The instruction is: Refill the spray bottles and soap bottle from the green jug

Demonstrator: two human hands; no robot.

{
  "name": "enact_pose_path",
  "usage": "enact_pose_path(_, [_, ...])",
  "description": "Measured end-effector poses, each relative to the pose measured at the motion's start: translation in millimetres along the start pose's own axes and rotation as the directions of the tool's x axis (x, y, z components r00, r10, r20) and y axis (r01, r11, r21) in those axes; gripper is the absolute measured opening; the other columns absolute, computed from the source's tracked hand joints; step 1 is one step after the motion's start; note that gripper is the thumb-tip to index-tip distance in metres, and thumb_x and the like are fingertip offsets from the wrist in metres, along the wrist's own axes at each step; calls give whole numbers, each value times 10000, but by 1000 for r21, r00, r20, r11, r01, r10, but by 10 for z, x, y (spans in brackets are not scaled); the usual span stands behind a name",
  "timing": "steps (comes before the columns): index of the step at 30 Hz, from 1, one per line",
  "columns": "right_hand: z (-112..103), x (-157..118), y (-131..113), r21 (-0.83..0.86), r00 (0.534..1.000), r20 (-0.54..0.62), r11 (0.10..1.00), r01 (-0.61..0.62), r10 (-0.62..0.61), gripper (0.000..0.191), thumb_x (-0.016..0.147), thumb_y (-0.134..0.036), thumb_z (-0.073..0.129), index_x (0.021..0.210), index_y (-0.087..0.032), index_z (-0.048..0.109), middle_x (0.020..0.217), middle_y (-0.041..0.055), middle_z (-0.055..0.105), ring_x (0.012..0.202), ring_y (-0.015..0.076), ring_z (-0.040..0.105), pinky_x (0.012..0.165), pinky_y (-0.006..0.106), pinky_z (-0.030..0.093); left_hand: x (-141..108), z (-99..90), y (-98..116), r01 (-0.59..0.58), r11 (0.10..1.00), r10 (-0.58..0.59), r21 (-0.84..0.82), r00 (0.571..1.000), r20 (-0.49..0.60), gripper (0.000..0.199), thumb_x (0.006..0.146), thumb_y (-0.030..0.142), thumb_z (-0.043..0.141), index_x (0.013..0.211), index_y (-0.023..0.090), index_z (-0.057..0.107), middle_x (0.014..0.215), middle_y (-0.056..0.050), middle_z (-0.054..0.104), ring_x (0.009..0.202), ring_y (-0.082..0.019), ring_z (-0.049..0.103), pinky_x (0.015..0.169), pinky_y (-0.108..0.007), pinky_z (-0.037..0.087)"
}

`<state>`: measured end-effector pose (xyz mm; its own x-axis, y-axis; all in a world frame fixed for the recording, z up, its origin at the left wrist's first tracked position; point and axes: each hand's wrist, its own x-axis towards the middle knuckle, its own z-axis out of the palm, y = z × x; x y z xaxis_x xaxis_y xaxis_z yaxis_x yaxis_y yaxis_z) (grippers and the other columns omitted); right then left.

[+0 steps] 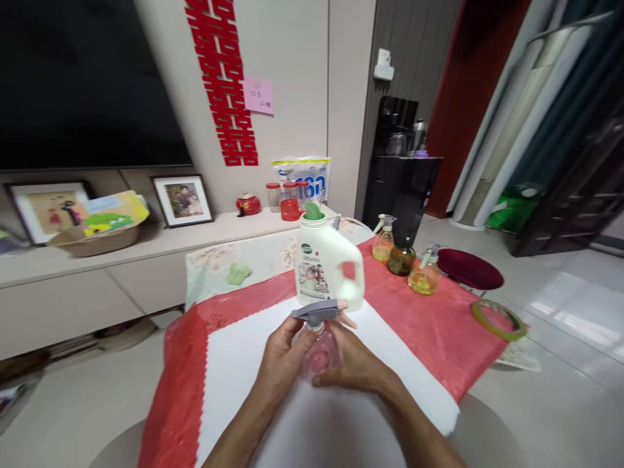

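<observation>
Between my two hands is a small clear pinkish spray bottle (320, 354) with a grey and pink trigger head (316, 312). My left hand (283, 357) grips its left side, the thumb up near the neck. From the right, my right hand (355, 361) wraps the bottle, its thumb low on the front. Just beyond stands a large pale green jug (327, 253) with a handle, a printed label and something green in its mouth. A white sheet (238, 370) lies under my hands on a red cloth (180, 390).
Several spray bottles with yellowish or dark contents, one an amber bottle (402, 259), stand at the right. A tape roll (498, 318) lies at the right edge. A pale green piece (238, 273) sits at the back left. Behind runs a cabinet (224, 224) with picture frames and jars.
</observation>
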<state>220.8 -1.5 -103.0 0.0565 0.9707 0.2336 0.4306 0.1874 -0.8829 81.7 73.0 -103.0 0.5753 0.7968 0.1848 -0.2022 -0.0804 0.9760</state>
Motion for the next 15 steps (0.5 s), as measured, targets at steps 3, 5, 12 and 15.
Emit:
enact_pose_path(3, [14, -4, -19, -25, 998, -61, 1000, 17, -19, 736, 509, -120, 801, 1203, -256, 599, 1200, 8, 575, 1105, 207, 536, 941, 309, 479, -39, -67, -50, 7, 997, -7, 77, 1000, 3, 408, 849, 451, 660, 1192, 231, 633, 1243, -88, 675, 1148, -282, 619, 1001, -406, 481])
enact_pose_path(5, [-25, -30, -24, -12, 994, -106, 1000, -7, 5, 763, 516, -144, 811, 1233, -269, 582, 1202, 0, 576, 1096, 203, 551, 938, 309, 487, -67, -156, -111, 27, 986, -19, 163, 999, -45, 451, 840, 496, 645, 1208, 237, 619, 1294, -101, 639, 1200, -302, 589, 1007, -431, 479])
enact_pose_path(12, [-773, -335, 62, 56, 879, -440, 982, -179, 185, 858, 629, -405, 800, 1366, -189, 419, 1285, 89, 539, 1110, 227, 591, 917, 340, 524, -157, -738, -440, -17, 766, 6, 643, 1000, 20, 389, 857, 504, 562, 1161, 281, 655, 1296, -86, 613, 1229, -322, 562, 1049, -531, 446])
enact_pose_path(15, [-1184, -521, 237, 7, 706, -676, 959, -284, 214, 889, 639, -498, 770, 1371, -172, 387, 1257, 119, 551, 1070, 254, 605, 928, 393, 508, -169, -917, -564, -93, 662, 112, 743, 993, 25, 369, 855, 478, 555, 1154, 289, 662, 1255, -79, 638, 1200, -322, 585, 1013, -520, 490])
